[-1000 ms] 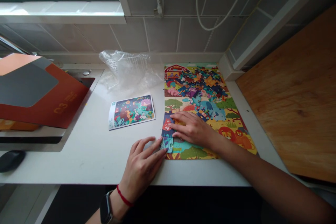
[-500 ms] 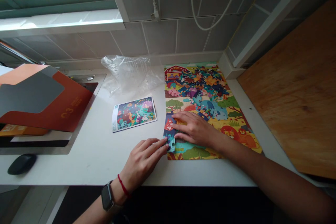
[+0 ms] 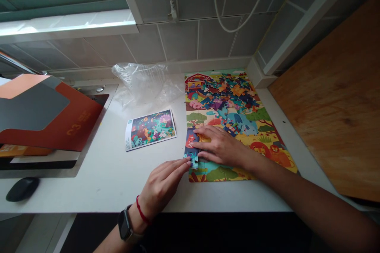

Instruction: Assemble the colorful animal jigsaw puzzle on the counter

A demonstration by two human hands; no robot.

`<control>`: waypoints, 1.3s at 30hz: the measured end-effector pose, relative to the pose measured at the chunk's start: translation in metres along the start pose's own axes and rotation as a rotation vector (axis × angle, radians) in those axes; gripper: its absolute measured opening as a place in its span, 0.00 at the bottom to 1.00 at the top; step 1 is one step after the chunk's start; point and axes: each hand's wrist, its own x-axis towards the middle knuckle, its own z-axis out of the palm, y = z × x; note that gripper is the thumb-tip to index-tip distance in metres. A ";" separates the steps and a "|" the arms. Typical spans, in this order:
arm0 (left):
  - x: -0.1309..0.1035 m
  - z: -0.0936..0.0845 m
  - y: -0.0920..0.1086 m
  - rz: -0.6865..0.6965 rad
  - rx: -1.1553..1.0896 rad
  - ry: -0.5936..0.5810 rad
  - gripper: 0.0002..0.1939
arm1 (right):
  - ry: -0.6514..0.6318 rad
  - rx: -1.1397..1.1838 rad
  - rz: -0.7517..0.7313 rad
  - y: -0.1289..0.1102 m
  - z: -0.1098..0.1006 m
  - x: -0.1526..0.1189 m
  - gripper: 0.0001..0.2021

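Note:
A colourful animal jigsaw puzzle [image 3: 222, 172] lies flat on the white counter. At its left edge are a dark blue puzzle strip with a red animal [image 3: 190, 140] and, touching its lower end, a teal puzzle piece [image 3: 194, 162]. My left hand [image 3: 166, 176] pinches the teal piece between thumb and fingertips, from the left. My right hand [image 3: 219, 146] lies over the puzzle, fingers spread, with fingertips on the dark blue strip. It hides part of the picture beneath. Many loose puzzle pieces [image 3: 237, 90] are heaped on the puzzle's far half.
A small picture card [image 3: 151, 129] and a crumpled clear plastic bag [image 3: 142, 83] lie left of the puzzle. Further left are an orange and grey box [image 3: 80, 126] and a black mouse [image 3: 23, 189]. A wooden board [image 3: 335, 106] stands at the right.
My left hand has shifted slightly, and the teal piece now sits a little higher, snug against the strip. My right hand stays nearly in place. The view has moved slightly.

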 end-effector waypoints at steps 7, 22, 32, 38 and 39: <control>0.018 0.004 0.000 -0.142 -0.069 0.065 0.15 | -0.021 0.025 0.020 -0.001 -0.003 0.001 0.17; 0.050 0.002 -0.019 -0.247 -0.192 -0.067 0.09 | 0.001 0.039 0.020 0.002 0.002 -0.003 0.20; 0.018 0.001 -0.009 -0.127 -0.232 -0.008 0.09 | -0.004 0.041 0.021 -0.001 -0.001 -0.001 0.20; 0.010 0.002 -0.010 -0.120 -0.233 -0.024 0.09 | -0.012 0.039 0.035 -0.003 -0.003 0.001 0.18; 0.010 0.002 -0.011 -0.126 -0.235 -0.031 0.09 | -0.011 0.036 0.036 -0.004 -0.003 0.001 0.18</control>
